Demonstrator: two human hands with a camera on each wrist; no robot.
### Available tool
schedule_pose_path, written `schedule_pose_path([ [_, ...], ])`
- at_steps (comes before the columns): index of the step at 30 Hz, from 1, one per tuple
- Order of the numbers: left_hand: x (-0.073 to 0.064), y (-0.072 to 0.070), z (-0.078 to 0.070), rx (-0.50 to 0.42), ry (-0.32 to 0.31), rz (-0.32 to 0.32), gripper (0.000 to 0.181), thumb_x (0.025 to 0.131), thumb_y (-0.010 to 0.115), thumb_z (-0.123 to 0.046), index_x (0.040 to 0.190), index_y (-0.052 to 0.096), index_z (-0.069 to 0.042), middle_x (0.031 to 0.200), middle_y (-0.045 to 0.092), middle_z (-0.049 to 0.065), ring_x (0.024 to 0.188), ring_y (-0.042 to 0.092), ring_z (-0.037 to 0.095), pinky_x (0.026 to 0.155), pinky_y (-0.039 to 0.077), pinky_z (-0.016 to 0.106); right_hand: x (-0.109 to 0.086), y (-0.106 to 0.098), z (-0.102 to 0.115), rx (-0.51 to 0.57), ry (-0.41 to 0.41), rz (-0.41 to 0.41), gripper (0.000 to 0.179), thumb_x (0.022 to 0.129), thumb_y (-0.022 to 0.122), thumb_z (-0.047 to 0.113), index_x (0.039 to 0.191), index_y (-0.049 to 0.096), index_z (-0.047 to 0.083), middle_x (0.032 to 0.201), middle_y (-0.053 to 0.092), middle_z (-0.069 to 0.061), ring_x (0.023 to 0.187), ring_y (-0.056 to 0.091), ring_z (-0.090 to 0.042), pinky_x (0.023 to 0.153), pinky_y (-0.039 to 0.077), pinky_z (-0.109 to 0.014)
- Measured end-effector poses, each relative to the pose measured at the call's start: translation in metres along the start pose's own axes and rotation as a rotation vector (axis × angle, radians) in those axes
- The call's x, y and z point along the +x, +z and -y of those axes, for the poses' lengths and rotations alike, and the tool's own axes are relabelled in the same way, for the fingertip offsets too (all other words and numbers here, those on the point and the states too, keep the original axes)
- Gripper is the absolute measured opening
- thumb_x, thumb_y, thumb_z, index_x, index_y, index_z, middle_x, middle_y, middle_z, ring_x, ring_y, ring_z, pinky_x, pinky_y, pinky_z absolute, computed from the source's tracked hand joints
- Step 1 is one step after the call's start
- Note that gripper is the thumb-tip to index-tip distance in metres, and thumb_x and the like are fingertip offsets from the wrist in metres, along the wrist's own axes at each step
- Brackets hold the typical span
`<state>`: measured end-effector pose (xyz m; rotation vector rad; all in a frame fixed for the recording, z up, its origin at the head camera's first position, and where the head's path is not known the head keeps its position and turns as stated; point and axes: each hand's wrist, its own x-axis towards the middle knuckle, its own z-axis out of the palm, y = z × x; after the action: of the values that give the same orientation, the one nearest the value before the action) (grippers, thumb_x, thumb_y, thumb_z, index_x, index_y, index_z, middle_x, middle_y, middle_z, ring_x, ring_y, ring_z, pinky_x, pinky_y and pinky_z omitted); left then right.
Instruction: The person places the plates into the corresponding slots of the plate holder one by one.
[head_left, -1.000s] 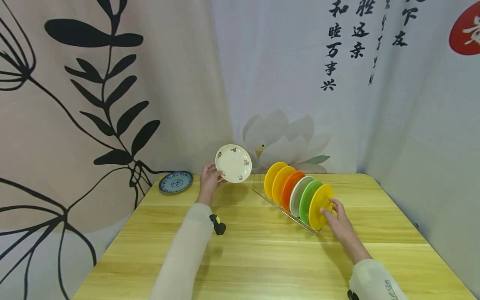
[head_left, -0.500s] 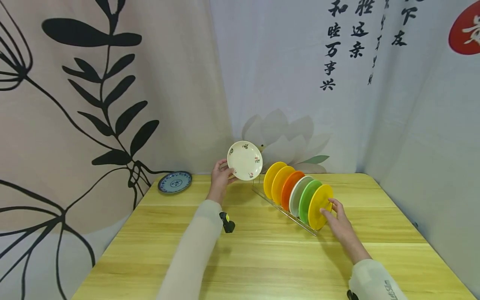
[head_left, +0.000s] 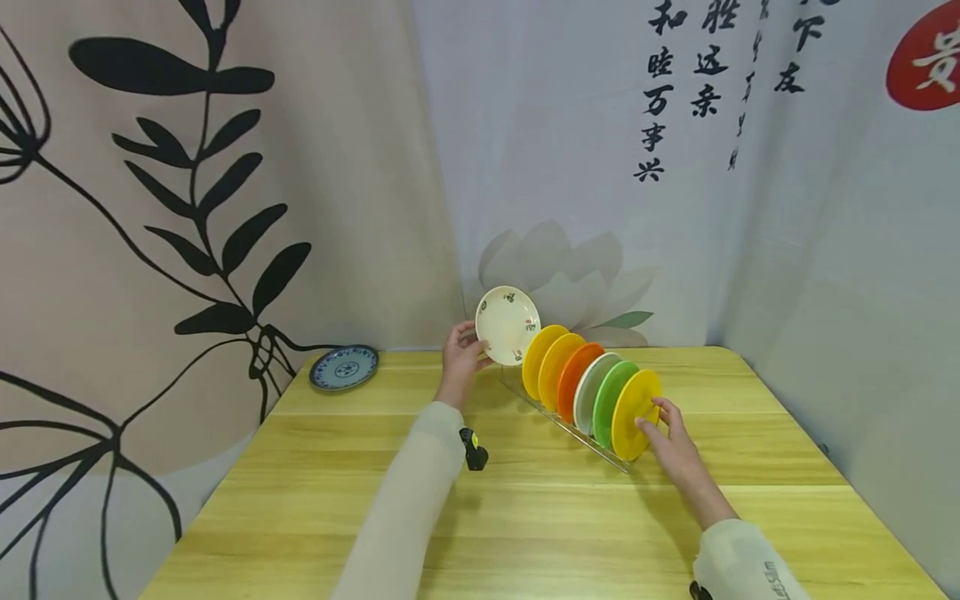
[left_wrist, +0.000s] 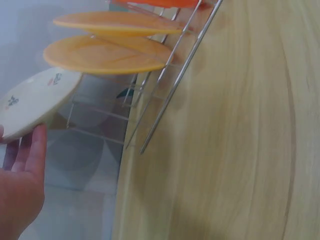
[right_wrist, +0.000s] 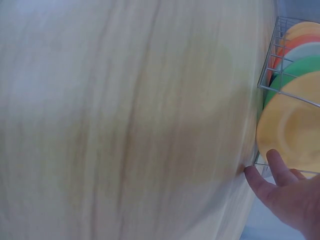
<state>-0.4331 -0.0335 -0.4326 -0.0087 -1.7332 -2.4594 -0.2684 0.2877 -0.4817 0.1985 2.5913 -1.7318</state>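
My left hand [head_left: 461,360] grips a cream plate [head_left: 508,325] with small printed sprigs, thumb on its face and fingers behind. Raised and tilted upright, the plate is at the far left end of a wire dish rack [left_wrist: 175,87], beside the endmost yellow plate [left_wrist: 105,55]. Standing in the rack are several plates: yellow, orange-yellow, orange, white [head_left: 596,392], green [head_left: 615,402] and a front yellow one [head_left: 632,414]. At the rack's near end my right hand [head_left: 675,446] rests its loosely spread fingertips against that front yellow plate.
A blue patterned plate [head_left: 343,368] lies near the table's back left corner. The wooden table [head_left: 555,525] reaches back to a printed curtain [head_left: 375,183]. A black wrist device [head_left: 473,450] sits at the left cuff.
My left hand has carried the cream plate rightward, up to the rack's far end. The right hand keeps its place at the front yellow plate. The head view has shifted slightly.
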Motion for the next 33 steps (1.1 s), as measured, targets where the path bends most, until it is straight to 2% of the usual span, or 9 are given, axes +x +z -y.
schedule_pose_path([
  [5, -0.003, 0.007, 0.006, 0.011, 0.027, -0.003, 0.041, 0.091, 0.058, 0.012, 0.127, 0.053, -0.005, 0.115, 0.057, 0.017, 0.097, 0.06, 0.029, 0.081, 0.058, 0.046, 0.001, 0.002, 0.001, 0.002, -0.005, -0.008, 0.075, 0.102, 0.047, 0.049, 0.158, 0.007, 0.019, 0.163, 0.005, -0.024, 0.143, 0.012, -0.054, 0.11, 0.015, -0.071],
  [13, -0.004, 0.013, 0.016, 0.036, 0.044, -0.008, 0.039, 0.09, 0.058, 0.012, 0.125, 0.055, -0.005, 0.111, 0.058, 0.016, 0.089, 0.06, 0.023, 0.075, 0.059, 0.039, 0.001, 0.003, 0.001, -0.001, -0.002, -0.011, 0.074, 0.102, 0.047, 0.048, 0.158, 0.009, 0.018, 0.162, 0.006, -0.024, 0.143, 0.012, -0.053, 0.111, 0.016, -0.07],
  [17, -0.006, 0.015, 0.016, 0.032, 0.028, 0.014, 0.04, 0.089, 0.057, 0.014, 0.126, 0.054, -0.001, 0.114, 0.058, 0.019, 0.093, 0.06, 0.026, 0.086, 0.056, 0.049, 0.002, 0.003, 0.002, -0.003, 0.0, -0.011, 0.074, 0.103, 0.047, 0.047, 0.158, 0.008, 0.018, 0.162, 0.006, -0.025, 0.143, 0.011, -0.054, 0.111, 0.015, -0.071],
  [20, -0.007, 0.016, 0.019, 0.044, 0.023, 0.023, 0.04, 0.09, 0.057, 0.013, 0.127, 0.053, 0.0, 0.116, 0.058, 0.019, 0.098, 0.06, 0.028, 0.09, 0.054, 0.051, 0.002, 0.003, 0.001, -0.004, 0.003, -0.011, 0.074, 0.103, 0.047, 0.047, 0.158, 0.007, 0.018, 0.162, 0.006, -0.025, 0.143, 0.01, -0.054, 0.111, 0.015, -0.071],
  [21, -0.006, 0.016, 0.023, 0.052, 0.03, 0.013, 0.039, 0.09, 0.057, 0.012, 0.127, 0.054, -0.001, 0.115, 0.059, 0.018, 0.097, 0.06, 0.026, 0.088, 0.055, 0.049, 0.002, 0.003, 0.001, -0.005, 0.004, -0.011, 0.075, 0.103, 0.047, 0.047, 0.158, 0.007, 0.018, 0.162, 0.006, -0.025, 0.143, 0.011, -0.054, 0.11, 0.015, -0.071],
  [26, -0.007, 0.015, 0.025, 0.046, 0.015, 0.0, 0.039, 0.092, 0.058, 0.009, 0.129, 0.052, -0.001, 0.126, 0.057, 0.027, 0.111, 0.059, 0.037, 0.087, 0.054, 0.037, 0.003, 0.002, 0.0, -0.006, 0.001, -0.014, 0.074, 0.103, 0.047, 0.047, 0.158, 0.008, 0.017, 0.162, 0.006, -0.025, 0.142, 0.011, -0.055, 0.11, 0.016, -0.071],
  [29, -0.006, 0.014, 0.026, 0.03, -0.002, -0.01, 0.04, 0.092, 0.059, 0.009, 0.13, 0.052, -0.001, 0.13, 0.055, 0.029, 0.114, 0.058, 0.038, 0.085, 0.055, 0.032, 0.003, 0.002, 0.0, -0.002, 0.001, -0.015, 0.073, 0.103, 0.047, 0.046, 0.158, 0.008, 0.018, 0.162, 0.006, -0.025, 0.142, 0.012, -0.055, 0.11, 0.016, -0.071],
  [33, -0.004, 0.012, 0.027, 0.019, -0.024, -0.032, 0.043, 0.093, 0.059, 0.01, 0.133, 0.05, 0.001, 0.126, 0.058, 0.024, 0.113, 0.059, 0.036, 0.091, 0.055, 0.038, 0.002, 0.001, 0.0, 0.003, 0.004, -0.016, 0.073, 0.103, 0.047, 0.046, 0.158, 0.008, 0.018, 0.162, 0.006, -0.024, 0.142, 0.012, -0.055, 0.11, 0.015, -0.071],
])
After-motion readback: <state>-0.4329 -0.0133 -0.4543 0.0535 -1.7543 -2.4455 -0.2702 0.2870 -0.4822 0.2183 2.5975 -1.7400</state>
